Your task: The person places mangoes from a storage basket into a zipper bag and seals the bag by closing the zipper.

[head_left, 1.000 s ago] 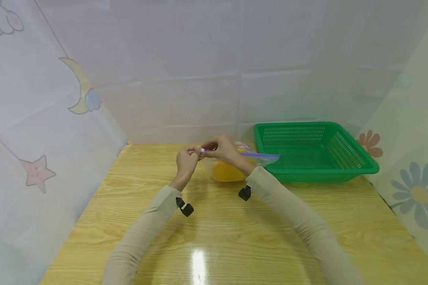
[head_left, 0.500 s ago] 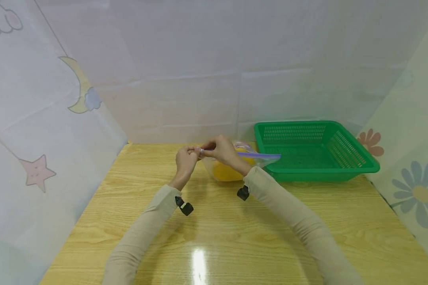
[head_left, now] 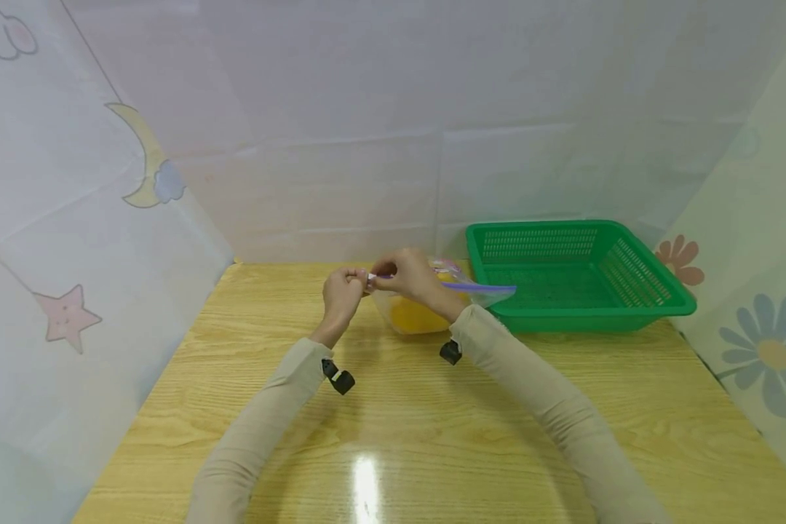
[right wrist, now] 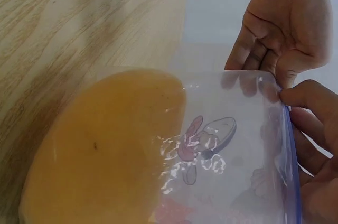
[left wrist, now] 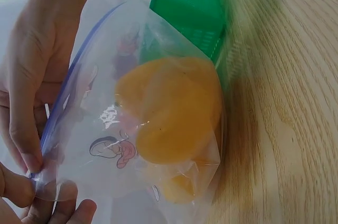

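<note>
A clear zip bag with a purple zip strip and printed cartoon figures stands on the table, holding several smooth yellow-orange, fruit-like things. At the bag's upper left corner, my left hand pinches the plastic between thumb and fingers; in the right wrist view its fingertips show through the film. Right beside it, my right hand pinches the zip strip with thumb and forefinger, close to the left fingertips. A small white piece shows between the two hands. My right hand and wrist hide part of the bag in the head view.
A green plastic basket with slotted walls stands at the back right, just behind the bag's right end. The wooden table ends at a cloth-covered wall behind, with printed cloth on both sides.
Both hands keep their pinch at the same corner of the bag. Only slight finger shifts show, and the bag and basket have not moved.
</note>
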A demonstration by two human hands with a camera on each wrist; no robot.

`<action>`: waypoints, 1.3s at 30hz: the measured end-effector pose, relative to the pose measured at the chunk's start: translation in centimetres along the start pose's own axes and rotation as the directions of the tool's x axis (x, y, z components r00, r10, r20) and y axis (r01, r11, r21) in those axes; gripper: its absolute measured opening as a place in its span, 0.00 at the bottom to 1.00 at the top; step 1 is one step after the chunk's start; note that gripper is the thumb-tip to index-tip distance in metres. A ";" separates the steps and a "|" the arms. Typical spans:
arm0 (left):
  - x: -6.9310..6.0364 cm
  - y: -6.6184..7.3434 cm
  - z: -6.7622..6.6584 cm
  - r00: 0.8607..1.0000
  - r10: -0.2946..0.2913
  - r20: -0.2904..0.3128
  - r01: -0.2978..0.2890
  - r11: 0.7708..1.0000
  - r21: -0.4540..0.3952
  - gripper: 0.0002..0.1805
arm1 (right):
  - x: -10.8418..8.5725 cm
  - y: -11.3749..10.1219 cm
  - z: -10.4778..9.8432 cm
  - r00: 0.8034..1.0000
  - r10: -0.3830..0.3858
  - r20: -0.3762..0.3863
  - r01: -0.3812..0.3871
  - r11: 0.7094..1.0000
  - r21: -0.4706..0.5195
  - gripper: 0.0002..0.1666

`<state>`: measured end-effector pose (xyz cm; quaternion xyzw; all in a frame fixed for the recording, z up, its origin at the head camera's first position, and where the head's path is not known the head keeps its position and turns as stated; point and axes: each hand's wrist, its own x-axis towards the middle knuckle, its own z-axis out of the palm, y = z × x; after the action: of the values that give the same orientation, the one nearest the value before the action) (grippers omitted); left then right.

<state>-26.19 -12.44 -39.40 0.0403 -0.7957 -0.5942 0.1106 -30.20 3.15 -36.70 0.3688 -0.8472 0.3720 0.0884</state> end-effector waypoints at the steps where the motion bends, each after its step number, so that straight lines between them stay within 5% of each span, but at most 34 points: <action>1: 0.0 0.0 0.0 1.000 0.002 -0.005 -0.002 1.000 0.005 0.16 | 0.0 0.0 0.1 1.000 -0.017 -0.004 0.017 1.000 -0.017 0.06; 21: 0.2 -0.1 -0.1 1.000 0.011 -0.007 -0.011 1.000 0.014 0.14 | -1.0 0.4 -0.1 0.997 -0.005 -0.079 0.010 0.998 0.064 0.04; 39: -0.3 0.2 0.0 0.995 0.087 -0.042 -0.087 0.996 -0.004 0.12 | -1.3 0.7 -0.5 0.964 -0.247 -0.097 0.237 0.966 -0.104 0.04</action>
<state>-25.89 -12.33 -39.27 0.0176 -0.7923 -0.5903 0.1532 -29.81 4.56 -37.27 0.4445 -0.8056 0.3390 0.1962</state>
